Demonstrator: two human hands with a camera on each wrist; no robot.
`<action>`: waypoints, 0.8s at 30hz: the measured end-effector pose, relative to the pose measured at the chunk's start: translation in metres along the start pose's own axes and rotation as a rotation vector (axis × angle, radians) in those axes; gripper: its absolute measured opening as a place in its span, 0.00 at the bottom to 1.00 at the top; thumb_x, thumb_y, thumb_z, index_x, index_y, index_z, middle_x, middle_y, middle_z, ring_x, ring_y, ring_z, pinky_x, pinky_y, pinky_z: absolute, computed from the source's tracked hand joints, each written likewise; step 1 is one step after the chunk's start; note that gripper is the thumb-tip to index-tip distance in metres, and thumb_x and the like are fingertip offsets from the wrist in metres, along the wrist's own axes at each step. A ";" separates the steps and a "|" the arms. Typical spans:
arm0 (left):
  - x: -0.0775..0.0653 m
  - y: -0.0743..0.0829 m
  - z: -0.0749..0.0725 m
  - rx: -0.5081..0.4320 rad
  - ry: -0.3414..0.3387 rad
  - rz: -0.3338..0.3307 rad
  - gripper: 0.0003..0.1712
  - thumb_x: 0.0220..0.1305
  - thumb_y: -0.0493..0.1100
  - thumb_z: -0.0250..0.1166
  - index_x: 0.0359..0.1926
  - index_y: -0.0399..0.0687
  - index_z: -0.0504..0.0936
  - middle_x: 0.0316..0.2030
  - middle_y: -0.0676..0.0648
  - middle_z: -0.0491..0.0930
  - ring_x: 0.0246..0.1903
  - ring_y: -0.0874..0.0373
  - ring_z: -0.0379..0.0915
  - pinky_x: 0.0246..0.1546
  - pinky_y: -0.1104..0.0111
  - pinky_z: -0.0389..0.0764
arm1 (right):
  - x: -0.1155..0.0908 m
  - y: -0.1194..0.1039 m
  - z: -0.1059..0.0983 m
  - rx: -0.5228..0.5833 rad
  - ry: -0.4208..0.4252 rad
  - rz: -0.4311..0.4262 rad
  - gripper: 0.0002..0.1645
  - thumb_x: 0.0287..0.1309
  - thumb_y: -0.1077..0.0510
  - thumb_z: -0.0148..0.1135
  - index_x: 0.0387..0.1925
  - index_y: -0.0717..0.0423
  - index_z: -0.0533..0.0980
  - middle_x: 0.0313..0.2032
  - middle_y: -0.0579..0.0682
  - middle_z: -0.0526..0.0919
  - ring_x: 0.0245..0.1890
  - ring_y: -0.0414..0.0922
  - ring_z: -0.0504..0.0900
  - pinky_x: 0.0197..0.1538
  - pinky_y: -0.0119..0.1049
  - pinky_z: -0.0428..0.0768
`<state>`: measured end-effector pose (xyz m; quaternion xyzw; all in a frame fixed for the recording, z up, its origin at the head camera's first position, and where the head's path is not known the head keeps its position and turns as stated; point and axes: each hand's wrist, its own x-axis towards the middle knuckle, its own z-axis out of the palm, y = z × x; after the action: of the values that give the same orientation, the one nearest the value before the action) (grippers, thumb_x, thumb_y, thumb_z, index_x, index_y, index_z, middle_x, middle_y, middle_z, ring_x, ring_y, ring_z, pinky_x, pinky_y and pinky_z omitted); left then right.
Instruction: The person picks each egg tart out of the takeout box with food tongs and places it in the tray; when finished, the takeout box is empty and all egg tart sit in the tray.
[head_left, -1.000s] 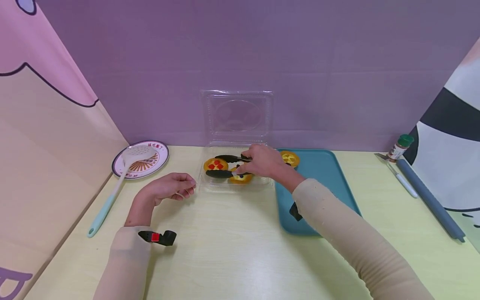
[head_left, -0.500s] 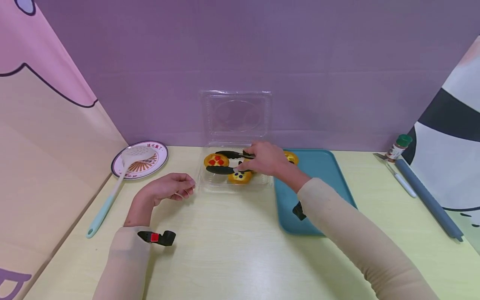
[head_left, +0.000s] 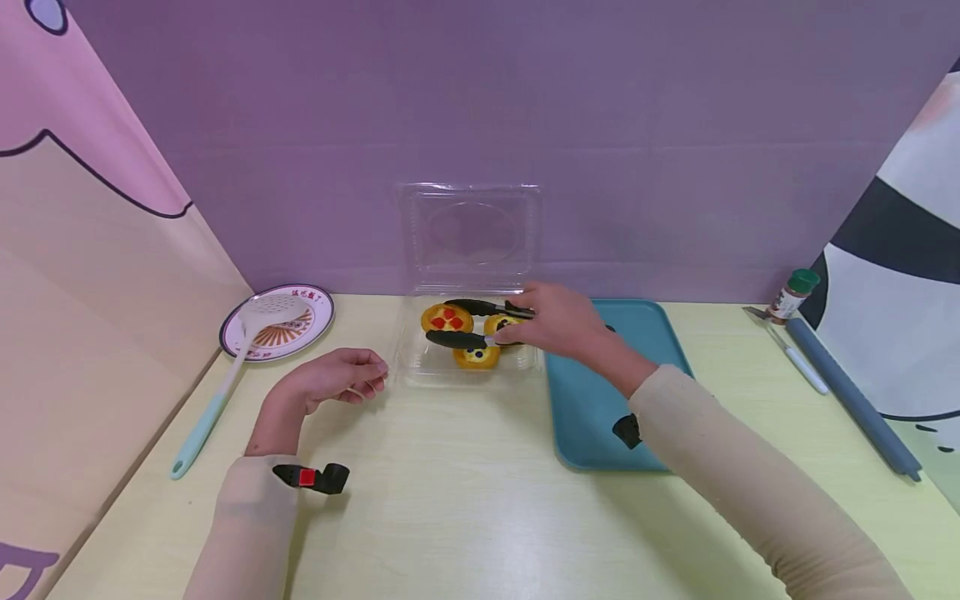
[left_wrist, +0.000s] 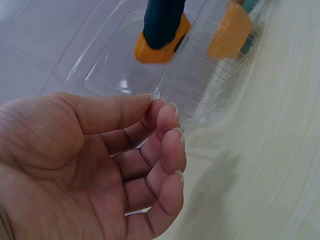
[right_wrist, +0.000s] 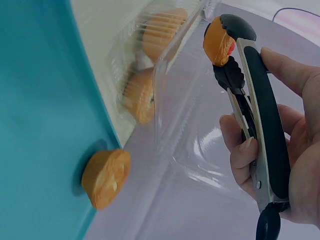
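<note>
My right hand (head_left: 558,321) grips a pair of black-tipped tongs (right_wrist: 267,120). Between the tong tips is a tart with red fruit topping (head_left: 447,320), raised over the clear plastic container (head_left: 420,367). Two more tarts sit in the container: one with blueberries (head_left: 477,357) at the front and another with dark topping (head_left: 501,323) behind it, partly covered by the tongs. My left hand (left_wrist: 115,155) pinches the container's near left rim between thumb and fingers. Its hinged lid (head_left: 471,233) stands upright at the back.
A blue tray (head_left: 622,367) lies right of the container, with a tart (right_wrist: 106,177) on it. At left, a slotted turner (head_left: 240,358) rests across a patterned plate (head_left: 318,321). A green-capped jar (head_left: 792,296), a white-handled utensil (head_left: 806,371) and a grey-blue rod (head_left: 855,400) lie far right.
The tongs have lifted the red-topped tart and carried it slightly to the right, with my right hand and arm shifting right too. My left hand stays at the container's rim.
</note>
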<state>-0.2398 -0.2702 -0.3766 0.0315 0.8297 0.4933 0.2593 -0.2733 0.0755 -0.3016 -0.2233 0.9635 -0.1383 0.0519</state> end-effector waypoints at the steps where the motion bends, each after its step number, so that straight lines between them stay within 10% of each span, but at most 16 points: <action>1: 0.000 0.000 0.000 0.001 0.000 0.001 0.18 0.77 0.46 0.54 0.52 0.34 0.73 0.37 0.48 0.77 0.39 0.53 0.74 0.45 0.63 0.78 | -0.003 0.002 -0.002 0.002 0.006 -0.001 0.44 0.59 0.30 0.62 0.70 0.46 0.70 0.71 0.55 0.69 0.66 0.56 0.74 0.57 0.52 0.79; 24: 0.000 0.002 0.002 0.007 -0.003 0.021 0.17 0.77 0.46 0.54 0.50 0.33 0.73 0.36 0.48 0.77 0.37 0.55 0.74 0.43 0.63 0.78 | -0.073 0.058 -0.041 0.067 0.136 0.083 0.43 0.58 0.33 0.67 0.68 0.51 0.72 0.67 0.57 0.73 0.60 0.58 0.77 0.54 0.55 0.79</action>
<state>-0.2391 -0.2680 -0.3760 0.0418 0.8307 0.4929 0.2554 -0.2385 0.1675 -0.2764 -0.1715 0.9681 -0.1828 -0.0005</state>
